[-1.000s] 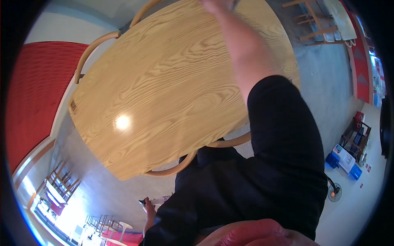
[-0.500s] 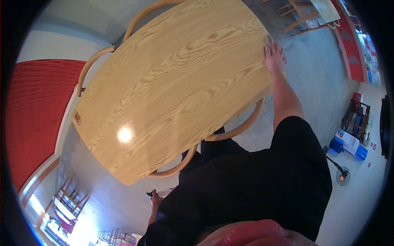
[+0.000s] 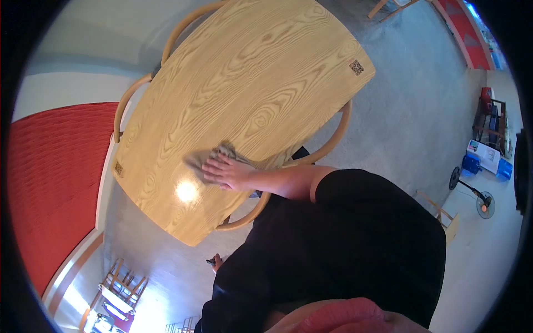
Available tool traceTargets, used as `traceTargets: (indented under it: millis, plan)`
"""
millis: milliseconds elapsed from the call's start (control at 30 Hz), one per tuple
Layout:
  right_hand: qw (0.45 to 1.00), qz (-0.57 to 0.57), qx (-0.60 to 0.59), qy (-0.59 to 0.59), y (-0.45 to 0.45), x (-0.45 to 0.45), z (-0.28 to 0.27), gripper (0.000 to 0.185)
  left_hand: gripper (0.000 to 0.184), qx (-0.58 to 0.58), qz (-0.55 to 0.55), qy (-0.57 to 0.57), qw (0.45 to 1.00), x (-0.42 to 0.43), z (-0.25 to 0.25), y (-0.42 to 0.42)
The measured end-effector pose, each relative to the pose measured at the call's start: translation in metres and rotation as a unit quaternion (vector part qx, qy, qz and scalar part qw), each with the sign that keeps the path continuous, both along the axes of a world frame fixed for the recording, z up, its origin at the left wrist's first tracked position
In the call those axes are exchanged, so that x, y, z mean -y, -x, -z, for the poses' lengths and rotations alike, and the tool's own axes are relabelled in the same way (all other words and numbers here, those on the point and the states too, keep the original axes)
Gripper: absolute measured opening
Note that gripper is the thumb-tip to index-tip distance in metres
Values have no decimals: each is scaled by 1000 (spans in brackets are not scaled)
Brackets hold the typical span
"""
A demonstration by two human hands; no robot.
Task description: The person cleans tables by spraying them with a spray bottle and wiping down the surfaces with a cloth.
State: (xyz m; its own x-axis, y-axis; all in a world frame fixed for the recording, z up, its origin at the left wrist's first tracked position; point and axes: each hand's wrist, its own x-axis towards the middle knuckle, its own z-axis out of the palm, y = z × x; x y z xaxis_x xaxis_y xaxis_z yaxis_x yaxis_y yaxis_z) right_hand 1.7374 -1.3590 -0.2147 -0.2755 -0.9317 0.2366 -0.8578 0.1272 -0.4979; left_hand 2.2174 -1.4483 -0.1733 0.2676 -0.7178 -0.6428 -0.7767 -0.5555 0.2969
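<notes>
My right hand (image 3: 229,173) lies palm down on a grey-brown cloth (image 3: 224,150), pressing it against the wooden table (image 3: 222,100). Part of the cloth is smeared by motion to the left of the fingers. Down at my side, my left hand (image 3: 217,262) is closed around a small dark object (image 3: 210,261); its kind is too small to make out. The rest of that arm is hidden behind my black shirt.
Curved wooden chairs surround the table: one chair (image 3: 333,136) and another (image 3: 250,219) on my side, more opposite. A red padded bench (image 3: 61,183) stands at left. Printed codes mark two table corners, one code (image 3: 356,67) at right. A fan (image 3: 484,205) stands far right.
My right hand has swept from the table's far right edge leftward and nearer to me, and the cloth now shows under it. The left hand stays low at my side.
</notes>
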Motion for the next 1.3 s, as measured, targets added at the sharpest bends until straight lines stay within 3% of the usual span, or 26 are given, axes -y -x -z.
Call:
traceTargets:
  millis: [67, 133, 167, 200, 300, 367, 400, 467, 567, 633, 700, 767, 833, 900, 933, 1000, 1100, 1133, 1200, 1233, 1267, 1300]
  plan:
    - [987, -108, 95, 71, -1, -5, 7, 79, 37, -9, 6, 7, 1000, 0, 1, -6]
    - [992, -18, 39, -119, 67, -35, -43, 78, 37, -15, 10, 12, 1000, -1, -3, -4]
    - [992, 122, 5, -35, 100, -58, -31, 73, 37, -18, 12, 13, 1000, -3, -3, -4]
    - [970, 219, 23, -99, 146, -86, -61, 65, 38, -20, 15, 15, 1000, -7, -4, -4]
    - [863, 469, -129, -137, 268, -183, -44, 61, 38, -41, 27, 29, 998, -10, -3, 0]
    - [791, 535, -176, -238, 330, -265, -20, 69, 38, -64, 33, 36, 997, -14, -1, 3]
    - [787, 542, -184, -228, 349, -306, -3, 71, 39, -78, 29, 38, 996, -17, -2, 3]
    - [790, 540, -195, -216, 369, -340, 9, 73, 39, -100, 0, 28, 995, -27, -7, 19]
    - [772, 583, -109, -229, 352, -344, 19, 76, 38, -115, -70, 6, 991, -28, 7, -8]
    - [754, 626, -114, -165, 325, -328, 21, 79, 39, -102, -154, -48, 982, -31, 10, -16]
    - [753, 610, -148, -197, 274, -293, 14, 77, 40, -115, -137, -54, 982, -35, 15, -29]
    - [829, 469, -86, -291, 203, -244, 2, 75, 43, -70, -139, -44, 987, -36, 14, -26]
    - [906, 332, -93, -247, 113, -174, -13, 78, 45, -75, -117, -44, 989, -36, 25, -28]
    - [969, 141, 41, -197, 41, -124, -44, 83, 47, -77, -92, -42, 992, -33, 27, -31]
    - [980, 22, -23, -198, 10, -105, -38, 81, 49, -110, -69, -23, 991, -32, 36, -27]
    - [995, -89, 23, -51, -37, -78, -16, 79, 52, -123, 29, 5, 992, -31, 36, -23]
    - [979, -182, 79, -49, -21, -67, -10, 78, 51, -119, 66, 33, 990, -35, 25, -20]
    - [987, -133, 18, -89, 6, -72, -33, 76, 51, -144, 11, 5, 990, -39, 14, -16]
    - [994, 102, -20, -43, 65, -96, -27, 70, 51, -125, -70, -13, 990, -41, 13, -29]
    - [977, 197, -56, -61, 105, -114, -37, 65, 51, -112, -137, -38, 984, -45, 13, -39]
    - [939, 275, -144, -150, 138, -126, -66, 61, 51, -91, -197, -49, 975, -49, 14, -48]
    - [932, 313, -174, -48, 177, -152, -49, 56, 51, -83, -220, -43, 971, -57, 12, -57]
